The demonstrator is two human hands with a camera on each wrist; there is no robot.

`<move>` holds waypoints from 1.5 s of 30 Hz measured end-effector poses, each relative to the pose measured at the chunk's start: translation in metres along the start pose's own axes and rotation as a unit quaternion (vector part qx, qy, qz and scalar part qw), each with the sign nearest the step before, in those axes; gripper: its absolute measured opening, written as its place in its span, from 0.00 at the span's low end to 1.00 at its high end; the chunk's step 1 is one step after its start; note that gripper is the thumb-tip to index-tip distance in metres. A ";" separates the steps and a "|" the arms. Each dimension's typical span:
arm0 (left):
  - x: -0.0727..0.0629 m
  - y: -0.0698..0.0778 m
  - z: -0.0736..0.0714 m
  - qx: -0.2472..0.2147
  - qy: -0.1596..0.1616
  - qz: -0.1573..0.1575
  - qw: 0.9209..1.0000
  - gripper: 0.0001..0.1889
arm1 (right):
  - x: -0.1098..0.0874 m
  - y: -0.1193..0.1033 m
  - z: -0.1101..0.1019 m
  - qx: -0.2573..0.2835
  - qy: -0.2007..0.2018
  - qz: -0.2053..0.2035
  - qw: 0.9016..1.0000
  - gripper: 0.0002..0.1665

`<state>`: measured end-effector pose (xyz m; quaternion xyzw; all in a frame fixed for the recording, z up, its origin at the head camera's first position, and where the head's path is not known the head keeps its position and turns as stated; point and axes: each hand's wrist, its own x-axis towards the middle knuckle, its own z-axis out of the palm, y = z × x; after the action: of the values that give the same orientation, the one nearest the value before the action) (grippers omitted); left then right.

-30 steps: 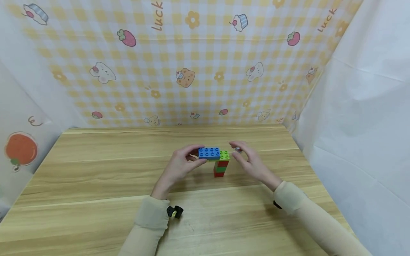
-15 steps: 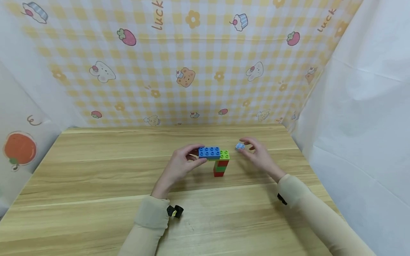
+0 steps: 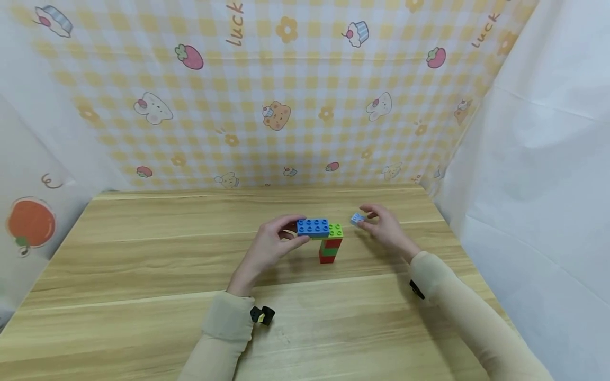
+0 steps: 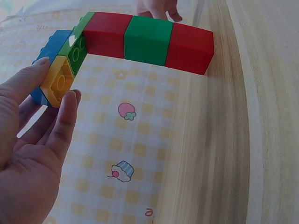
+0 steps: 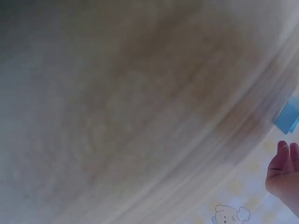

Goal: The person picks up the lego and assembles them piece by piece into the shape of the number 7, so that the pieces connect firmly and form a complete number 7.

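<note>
My left hand grips the left end of a joined toy brick structure. A blue eight-stud brick tops it, overlapping a lime green brick. Under the blue brick's outer end, the left wrist view reveals a yellow brick between thumb and fingers. A column of red, green and red bricks extends down from the lime one; whether its foot touches the table is unclear. To the right, my right hand pinches a small light blue brick, studs up, apart from the structure.
Bare wood shows on the table around both hands. A yellow checked cloth hangs behind it, and a white sheet borders the right side. Most of the right wrist view is blurred.
My right hand has moved right and slightly back, away from the structure, with the light blue brick, whose studs now show. My left hand and the structure have stayed nearly still.
</note>
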<state>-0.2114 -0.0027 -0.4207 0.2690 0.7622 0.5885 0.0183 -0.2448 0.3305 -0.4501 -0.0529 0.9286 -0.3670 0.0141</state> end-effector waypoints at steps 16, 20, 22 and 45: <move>0.000 -0.001 0.000 0.008 0.003 0.009 1.000 0.22 | 0.011 0.006 0.002 -0.029 -0.045 0.016 0.998 0.31; -0.001 0.000 0.000 0.007 0.004 0.007 1.000 0.22 | 0.012 0.004 0.006 -0.041 -0.041 0.004 0.998 0.28; -0.001 0.000 0.000 0.008 0.005 0.007 1.000 0.22 | 0.013 0.004 0.008 -0.047 -0.037 0.003 0.998 0.26; 0.000 0.002 0.000 0.009 -0.001 0.003 1.000 0.21 | 0.003 -0.010 -0.005 -0.032 -0.014 0.006 0.999 0.24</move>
<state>-0.2105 -0.0029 -0.4189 0.2718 0.7668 0.5813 0.0145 -0.2468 0.3265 -0.4392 -0.0533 0.9398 -0.3363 0.0276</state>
